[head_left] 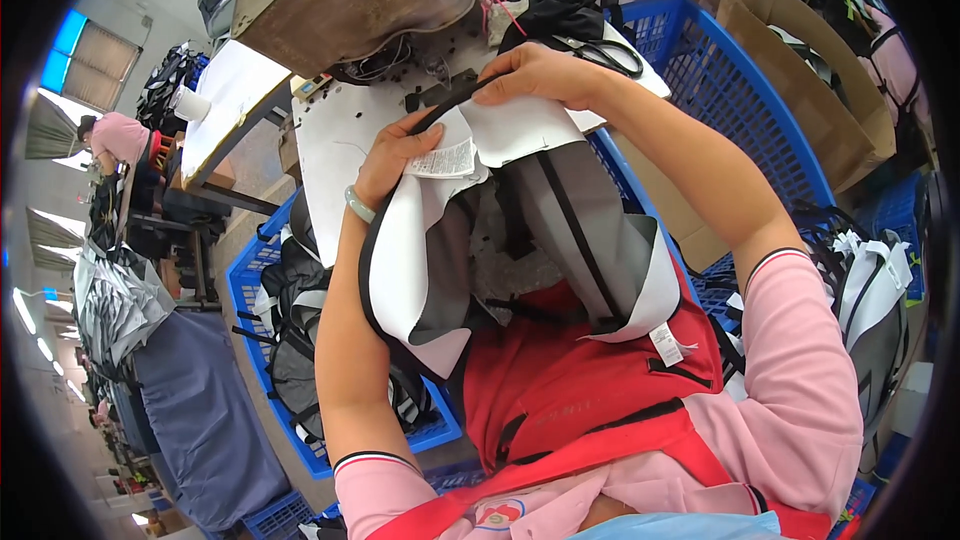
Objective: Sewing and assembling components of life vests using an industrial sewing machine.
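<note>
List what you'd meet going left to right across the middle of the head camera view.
Blue plastic crate of grey bags → left hand gripping the white and grey fabric panel → right hand → tall blue plastic basket → brown cardboard box.

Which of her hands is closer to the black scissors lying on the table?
Right. The right hand grips the bag's edge just beside the scissors; the left hand holds the white label, farther away.

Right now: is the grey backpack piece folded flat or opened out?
Opened out: left hand and right hand hold the grey backpack piece spread, white lining showing.
</note>
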A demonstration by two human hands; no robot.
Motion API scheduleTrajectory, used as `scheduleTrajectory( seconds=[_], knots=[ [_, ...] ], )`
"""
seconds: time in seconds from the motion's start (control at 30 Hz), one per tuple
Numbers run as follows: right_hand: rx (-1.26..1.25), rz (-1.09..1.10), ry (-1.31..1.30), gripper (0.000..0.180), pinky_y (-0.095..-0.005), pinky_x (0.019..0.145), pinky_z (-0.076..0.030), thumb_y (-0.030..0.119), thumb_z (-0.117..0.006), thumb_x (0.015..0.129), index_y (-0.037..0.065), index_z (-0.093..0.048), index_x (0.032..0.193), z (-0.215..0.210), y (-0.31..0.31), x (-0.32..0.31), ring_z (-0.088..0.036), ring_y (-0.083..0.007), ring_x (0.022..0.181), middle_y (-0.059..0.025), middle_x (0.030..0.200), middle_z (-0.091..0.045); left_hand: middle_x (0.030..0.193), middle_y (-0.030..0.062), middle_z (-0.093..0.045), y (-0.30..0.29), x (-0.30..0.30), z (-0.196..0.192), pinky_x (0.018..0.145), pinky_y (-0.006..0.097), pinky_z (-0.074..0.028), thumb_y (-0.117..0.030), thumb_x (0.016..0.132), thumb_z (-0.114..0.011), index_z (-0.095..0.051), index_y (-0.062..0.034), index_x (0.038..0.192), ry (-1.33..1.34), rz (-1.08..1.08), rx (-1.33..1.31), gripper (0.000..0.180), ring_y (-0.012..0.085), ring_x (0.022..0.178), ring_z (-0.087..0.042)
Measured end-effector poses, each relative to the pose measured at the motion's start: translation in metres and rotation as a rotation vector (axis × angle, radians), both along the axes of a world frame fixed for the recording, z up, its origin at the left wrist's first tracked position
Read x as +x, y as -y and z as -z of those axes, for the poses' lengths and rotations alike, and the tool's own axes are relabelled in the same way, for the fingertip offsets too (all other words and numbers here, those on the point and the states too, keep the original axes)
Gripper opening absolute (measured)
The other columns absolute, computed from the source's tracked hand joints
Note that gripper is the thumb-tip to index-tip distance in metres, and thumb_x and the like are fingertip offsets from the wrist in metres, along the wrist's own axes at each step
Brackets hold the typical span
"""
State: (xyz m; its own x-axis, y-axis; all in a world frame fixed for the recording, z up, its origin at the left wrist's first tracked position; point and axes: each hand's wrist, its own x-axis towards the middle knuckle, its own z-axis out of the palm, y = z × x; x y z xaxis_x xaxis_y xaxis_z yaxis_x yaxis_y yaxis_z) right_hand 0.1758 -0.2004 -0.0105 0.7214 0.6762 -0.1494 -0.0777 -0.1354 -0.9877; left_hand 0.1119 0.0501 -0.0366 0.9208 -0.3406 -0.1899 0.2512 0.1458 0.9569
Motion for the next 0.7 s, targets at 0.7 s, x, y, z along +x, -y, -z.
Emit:
scheduleTrajectory(
  seconds=[0.7],
  knots=[
    [-0.455,-0.150,0.572,0.045,-0.0307,0.084,-0.047,0.040,-0.050,0.096,0.002,-0.065,0.115,-0.080,0.049,-0.032,-0.060,-0.0167,0.093,-0.0124,0.102,-0.066,0.093,0.0056,-0.066,-0.004,-0.033,-0.008,0.071,0.025,-0.051,-0.015,0.093,-0.057,-0.056,0.0002,0.121,-0.104,-0.281,0.000,0.033,0.0154,0.077,-0.063]
  ],
)
